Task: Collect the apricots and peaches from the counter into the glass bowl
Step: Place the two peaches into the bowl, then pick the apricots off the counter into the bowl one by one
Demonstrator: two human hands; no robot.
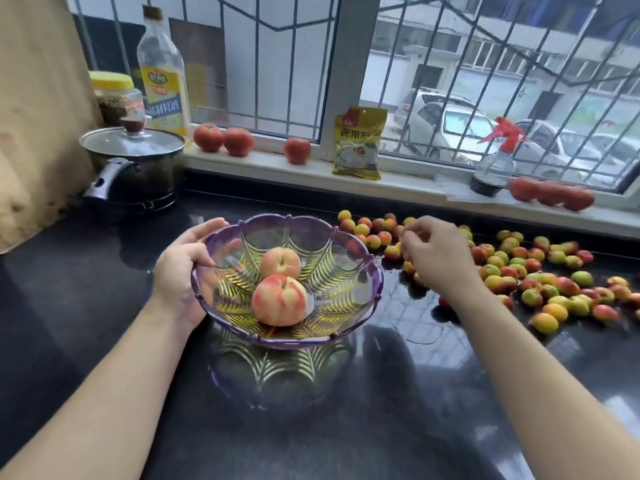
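A purple-rimmed glass bowl (375, 275) hangs tilted just above the dark counter (104, 306), with its reflection below it. Two peaches lie inside, one in front (279, 300) and one behind (280, 262). My left hand (183, 268) grips the bowl's left rim, thumb inside and fingers under. Several small yellow-red apricots (540, 271) are scattered over the counter to the right of the bowl. My right hand (433, 252) is over their left end, back up, fingers curled down around an apricot (401, 249) that barely shows between the fingertips.
A lidded black pot (133, 168) stands at the back left, with an oil bottle (162, 71) and a yellow-lidded jar (116, 95) behind it. On the windowsill are tomatoes (223, 138), a yellow packet (358, 143) and a spray bottle (493, 164).
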